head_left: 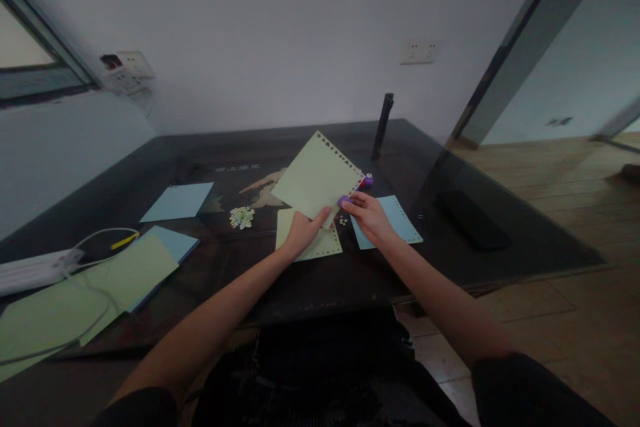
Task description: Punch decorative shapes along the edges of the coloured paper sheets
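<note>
A pale green sheet of paper [317, 173] is raised above the table, tilted, with a row of punched holes along its upper right edge. My left hand [306, 232] is closed on its lower edge, thumb on top. At the sheet's right corner my right hand [369, 215] grips a small purple paper punch [344, 201]. Another purple punch [369, 179] with some red beside it stands just behind that corner, partly hidden. Beneath the hands lies a second green sheet [320, 252] with holes along its edge. Small paper cutouts [343, 220] lie between the hands.
A blue punched sheet [403, 220] lies under my right forearm. Left are a cutout pile [242, 217], a blue sheet [179, 201], stacked green paper [120, 273] and a white cable [103, 235]. A black upright object [383, 127] stands behind; a dark flat object [473, 220] lies right.
</note>
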The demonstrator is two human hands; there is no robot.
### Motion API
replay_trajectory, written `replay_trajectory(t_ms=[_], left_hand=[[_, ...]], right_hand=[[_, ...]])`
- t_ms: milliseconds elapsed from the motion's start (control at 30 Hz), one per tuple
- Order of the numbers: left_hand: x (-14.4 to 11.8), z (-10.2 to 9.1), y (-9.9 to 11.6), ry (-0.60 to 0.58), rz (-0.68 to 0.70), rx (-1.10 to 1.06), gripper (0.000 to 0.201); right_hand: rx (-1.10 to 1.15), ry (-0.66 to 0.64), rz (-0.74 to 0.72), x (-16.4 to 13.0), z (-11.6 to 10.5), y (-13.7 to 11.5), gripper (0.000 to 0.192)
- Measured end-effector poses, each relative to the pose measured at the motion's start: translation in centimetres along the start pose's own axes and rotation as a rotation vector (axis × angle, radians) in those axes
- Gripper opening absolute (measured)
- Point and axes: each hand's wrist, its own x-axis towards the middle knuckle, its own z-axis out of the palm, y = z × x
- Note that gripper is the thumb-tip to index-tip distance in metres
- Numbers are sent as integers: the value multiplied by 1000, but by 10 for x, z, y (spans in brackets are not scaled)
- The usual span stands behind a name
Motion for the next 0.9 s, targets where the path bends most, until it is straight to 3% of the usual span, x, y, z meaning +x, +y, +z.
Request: replay_trajectory(t_ms=[133,233,367,667,900], left_hand=[[4,8,2,-36,-90,-34,28],[2,13,4,13,-105,-37,30],[0,10,7,62,-56,26,28],[0,7,3,-51,-165,-63,22],[-2,6,5,-20,-170,-22,17]], right_hand=[[19,29,-3,3,-5,0,33],[7,33,1,4,-7,-1,34],[-16,22,2,4,-7,0,35],[-38,34,30,3,-5,-2,39],[-40,60,65,4,-5,-1,42]])
